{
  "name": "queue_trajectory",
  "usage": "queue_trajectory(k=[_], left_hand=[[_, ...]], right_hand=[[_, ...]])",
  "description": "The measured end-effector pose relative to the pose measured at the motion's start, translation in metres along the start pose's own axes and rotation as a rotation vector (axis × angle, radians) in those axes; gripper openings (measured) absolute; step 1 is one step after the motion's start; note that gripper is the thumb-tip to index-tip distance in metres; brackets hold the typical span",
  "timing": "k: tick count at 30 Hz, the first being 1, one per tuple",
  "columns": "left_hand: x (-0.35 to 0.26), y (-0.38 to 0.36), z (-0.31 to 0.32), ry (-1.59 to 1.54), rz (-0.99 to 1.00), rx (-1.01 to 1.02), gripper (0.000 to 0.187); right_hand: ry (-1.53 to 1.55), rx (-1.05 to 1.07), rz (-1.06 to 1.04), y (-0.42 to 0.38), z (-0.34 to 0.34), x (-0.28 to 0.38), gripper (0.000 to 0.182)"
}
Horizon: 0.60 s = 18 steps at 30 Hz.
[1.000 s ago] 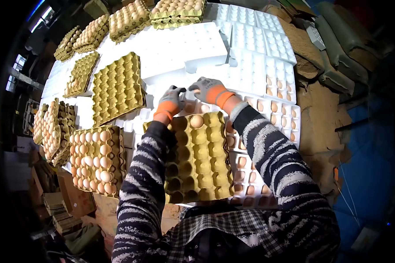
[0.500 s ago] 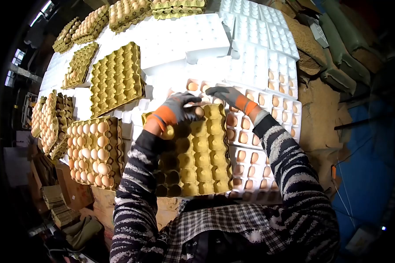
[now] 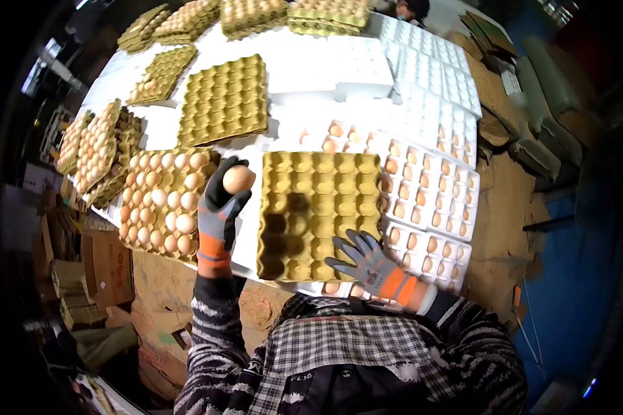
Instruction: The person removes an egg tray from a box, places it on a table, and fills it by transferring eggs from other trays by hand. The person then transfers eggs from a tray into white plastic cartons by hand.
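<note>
My left hand (image 3: 217,214), in a grey and orange glove, grips a brown egg (image 3: 239,179) between thumb and fingers. It is raised between a stack of egg-filled pulp trays (image 3: 160,200) on the left and a yellowish pulp egg tray (image 3: 320,207) in front of me. No eggs show in that front tray, and some of its left cups look dark. My right hand (image 3: 372,266), gloved alike, has its fingers spread over the tray's near right corner. White trays (image 3: 422,197) holding brown eggs extend beyond and under the pulp tray's right side.
Another pulp tray stack (image 3: 223,100) lies farther back on the white table. More egg-filled pulp trays (image 3: 253,15) line the far edge. White moulded trays (image 3: 422,69) cover the far right. Cardboard boxes (image 3: 104,266) stand low at left. Part of another person (image 3: 412,10) appears at the back.
My left hand has moved left, off the pulp tray's far edge, and holds an egg up. My right hand has come back from the white trays to the pulp tray's near corner. The view has shifted.
</note>
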<state>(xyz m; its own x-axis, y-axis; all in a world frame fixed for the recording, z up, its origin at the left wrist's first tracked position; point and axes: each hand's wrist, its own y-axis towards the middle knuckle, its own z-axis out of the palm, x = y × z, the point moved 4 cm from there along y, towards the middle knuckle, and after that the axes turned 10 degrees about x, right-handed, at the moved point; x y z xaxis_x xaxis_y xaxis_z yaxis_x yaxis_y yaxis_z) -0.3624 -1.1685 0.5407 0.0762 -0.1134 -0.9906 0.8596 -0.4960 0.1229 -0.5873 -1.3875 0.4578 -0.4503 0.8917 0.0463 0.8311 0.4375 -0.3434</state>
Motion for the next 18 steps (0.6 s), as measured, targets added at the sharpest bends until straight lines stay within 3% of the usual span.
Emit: queue_trajectory(k=[4, 6, 7, 8, 14, 18], left_hand=[[0.006, -0.103, -0.059, 0.053, -0.067, -0.234, 0.066], [0.016, -0.151, -0.081, -0.063, -0.093, -0.291, 0.066], [0.028, -0.171, -0.097, -0.005, -0.008, -0.296, 0.072], [0.032, -0.193, -0.108, 0.009, -0.047, -0.324, 0.073], [0.063, -0.298, -0.126, -0.11, -0.153, -0.477, 0.066], [0.083, -0.359, -0.117, 0.059, -0.258, -0.583, 0.064]], right_hand=[[0.206, -0.167, -0.114, -0.013, -0.057, -0.01, 0.068], [0.136, -0.453, -0.041, -0.021, -0.12, -0.018, 0.058], [0.139, -0.517, -0.006, -0.015, -0.144, -0.02, 0.055], [0.144, -0.58, 0.025, -0.004, -0.164, -0.023, 0.053], [0.026, -0.832, -0.102, 0.174, -0.216, -0.079, 0.059], [-0.061, -0.631, -0.003, 0.313, -0.204, -0.109, 0.058]])
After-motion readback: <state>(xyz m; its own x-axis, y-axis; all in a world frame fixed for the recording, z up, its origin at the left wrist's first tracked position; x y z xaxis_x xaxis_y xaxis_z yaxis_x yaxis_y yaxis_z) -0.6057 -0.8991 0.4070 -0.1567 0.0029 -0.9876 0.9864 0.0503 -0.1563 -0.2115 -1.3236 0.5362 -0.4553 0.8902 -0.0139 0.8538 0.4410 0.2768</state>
